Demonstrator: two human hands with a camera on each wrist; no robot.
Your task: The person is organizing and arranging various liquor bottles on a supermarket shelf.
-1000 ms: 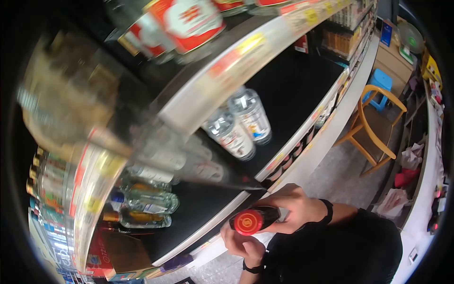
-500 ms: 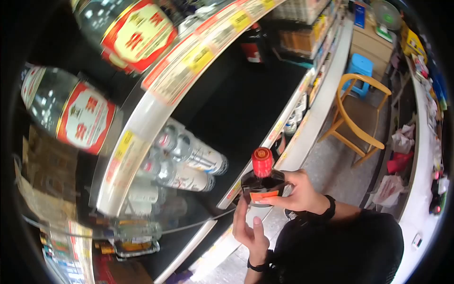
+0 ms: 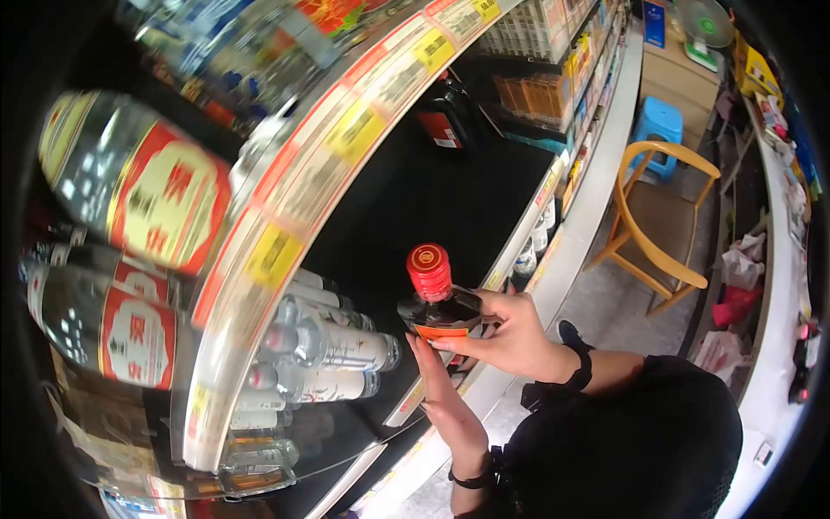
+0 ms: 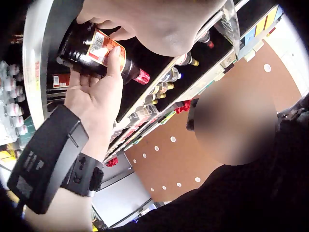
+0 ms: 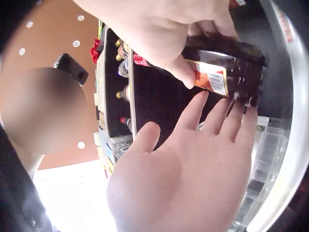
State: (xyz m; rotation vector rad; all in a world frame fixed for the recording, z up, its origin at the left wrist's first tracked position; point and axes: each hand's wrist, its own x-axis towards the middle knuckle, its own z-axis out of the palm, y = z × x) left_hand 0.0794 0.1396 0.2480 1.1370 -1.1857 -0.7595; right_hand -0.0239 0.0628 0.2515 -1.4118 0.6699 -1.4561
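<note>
A dark bottle with a red cap and an orange label stands tilted in the head view [image 3: 445, 310]; its body also shows in the left wrist view [image 4: 72, 47] and the right wrist view [image 5: 248, 72]. My right hand [image 3: 527, 342] grips it, thumb on the label; the same hand shows in the left wrist view [image 4: 96, 94] and at the top of the right wrist view [image 5: 159, 29]. My left hand [image 3: 454, 415], seen also in the left wrist view [image 4: 154, 21], is spread palm-up in the right wrist view [image 5: 178, 169], its fingertips touching the bottle.
Left of the hands, clear bottles [image 3: 346, 346] lie in view on a black shelf. Large red-labelled bottles [image 3: 169, 195] sit beyond a price-tag strip [image 3: 320, 156]. A dark bottle [image 3: 450, 117] is farther back. A wooden chair [image 3: 666, 216] and blue stool [image 3: 659, 130] are at the right.
The head view has shifted and sharpened. The held bottle has moved up and left in it, showing more of its side. My left fingers, earlier bent beside the bottle, have straightened.
</note>
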